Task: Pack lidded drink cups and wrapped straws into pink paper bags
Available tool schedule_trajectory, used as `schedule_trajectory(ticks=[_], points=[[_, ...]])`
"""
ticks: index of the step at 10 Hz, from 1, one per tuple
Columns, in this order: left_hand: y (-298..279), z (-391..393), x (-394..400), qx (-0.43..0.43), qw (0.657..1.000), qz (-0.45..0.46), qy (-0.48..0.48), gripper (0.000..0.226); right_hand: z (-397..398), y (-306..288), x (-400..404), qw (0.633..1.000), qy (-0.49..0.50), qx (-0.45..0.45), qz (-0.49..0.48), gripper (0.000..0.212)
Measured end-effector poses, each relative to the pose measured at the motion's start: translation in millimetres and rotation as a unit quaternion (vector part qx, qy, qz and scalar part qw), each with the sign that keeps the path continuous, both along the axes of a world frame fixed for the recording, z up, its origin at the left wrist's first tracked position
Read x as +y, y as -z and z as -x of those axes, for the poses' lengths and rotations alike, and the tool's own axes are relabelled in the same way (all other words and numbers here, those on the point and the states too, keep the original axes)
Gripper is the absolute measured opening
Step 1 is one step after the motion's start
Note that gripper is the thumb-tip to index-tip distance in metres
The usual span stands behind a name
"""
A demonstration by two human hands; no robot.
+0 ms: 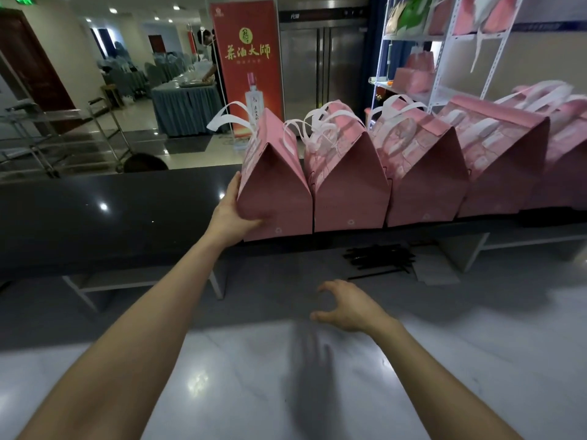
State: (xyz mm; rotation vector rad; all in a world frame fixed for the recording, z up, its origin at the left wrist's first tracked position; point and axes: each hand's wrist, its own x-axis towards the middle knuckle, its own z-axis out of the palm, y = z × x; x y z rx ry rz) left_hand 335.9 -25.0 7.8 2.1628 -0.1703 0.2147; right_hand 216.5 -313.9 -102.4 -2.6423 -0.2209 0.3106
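The left hand (229, 214) reached forward to the nearest pink bag (275, 188), its palm and fingers laid flat against the bag's left side and its thumb curled round the lower front corner, so it gripped the bag. That bag stood upright on the dark desk (111, 211), its top folded shut into a peak and its white handles (230, 117) sticking up behind the fold. Just to the right of the held bag, and touching it, stood a second closed bag (351, 188), then a third bag (425, 182) and a fourth bag (502, 166), all in one row running away to the right of the left hand. Every bag in the row was folded shut, so what lay inside could not be seen. The right hand (347, 304) hung lower and nearer to the person, well short of the row, over the pale marble desk (476, 360); its fingers were loosely curved and spread, holding nothing. Beyond the right hand, below the second and third bags, lay a loose pile of black straws (379, 258) on the grey surface, apart from both hands. Far to the right and above the row, a white shelf (444, 71) carried more pink bags. No drink cups were visible.
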Motion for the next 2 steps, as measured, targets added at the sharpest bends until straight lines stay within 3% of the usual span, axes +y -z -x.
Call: schedule_trajectory(ticks=[1, 2], points=[[0, 8, 6, 0.027, 0.999, -0.002, -0.018, 0.15, 6, 3, -3, 1.0, -0.004, -0.001, -0.009, 0.075], [1, 28, 17, 0.03, 0.998, -0.016, -0.048, 0.147, 19, 0, -10, 1.0, -0.006, -0.012, -0.02, 0.072]])
